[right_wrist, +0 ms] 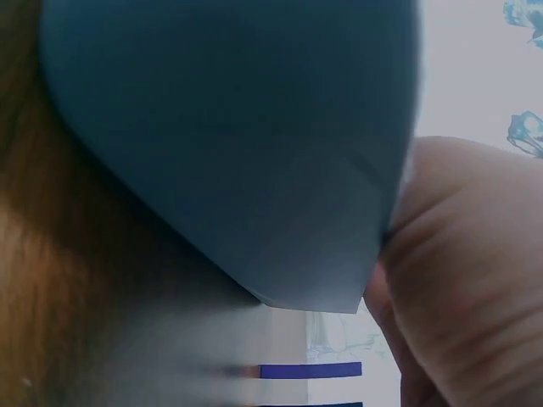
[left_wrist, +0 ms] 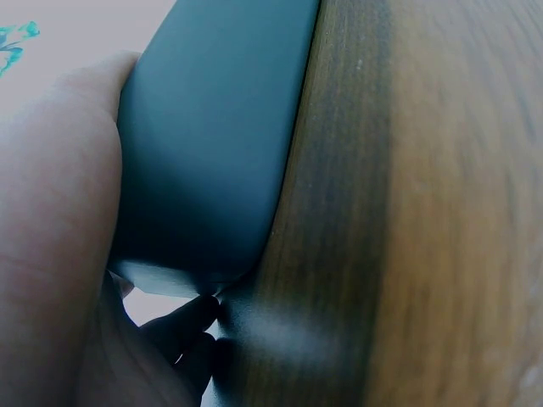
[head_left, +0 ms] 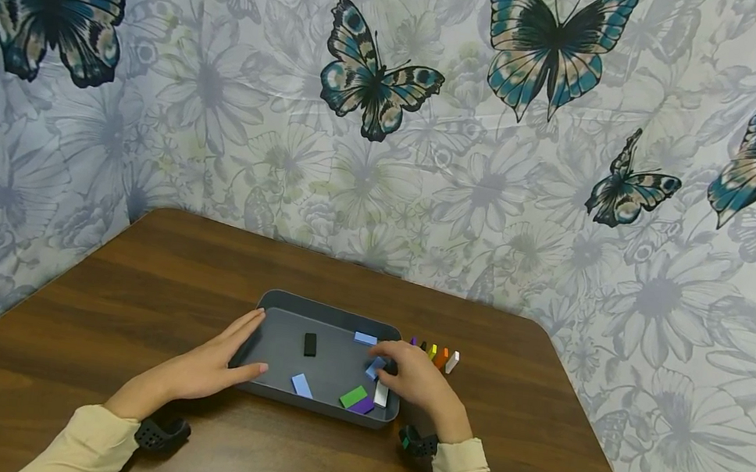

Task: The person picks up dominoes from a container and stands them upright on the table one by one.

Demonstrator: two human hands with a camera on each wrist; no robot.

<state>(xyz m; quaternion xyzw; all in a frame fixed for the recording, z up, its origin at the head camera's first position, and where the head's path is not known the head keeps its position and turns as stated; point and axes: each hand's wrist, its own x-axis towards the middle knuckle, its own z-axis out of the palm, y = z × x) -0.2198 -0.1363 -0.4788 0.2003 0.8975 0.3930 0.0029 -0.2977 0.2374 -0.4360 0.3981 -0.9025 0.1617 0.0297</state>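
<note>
Left hand point(head_left: 206, 364): straight fingers against gray tray point(head_left: 334, 364)
Right hand point(head_left: 416, 376): fingers curled; cannot tell if gripping
Blue block point(head_left: 373, 368): under right fingers, long axis slanting far-right
Tray room: floor stretches left of those fingers

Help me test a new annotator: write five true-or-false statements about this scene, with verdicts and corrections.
1. The left hand is at the left end of the tray. True.
2. A blue block is at the fingertips of the right hand. True.
3. Every block is inside the tray. False: several, including an outer white block, are outside it, to its right.
4. The green block is in the tray's left half. False: it lies in the right half, beside a purple block.
5. A black block lies in the tray. True.
</note>
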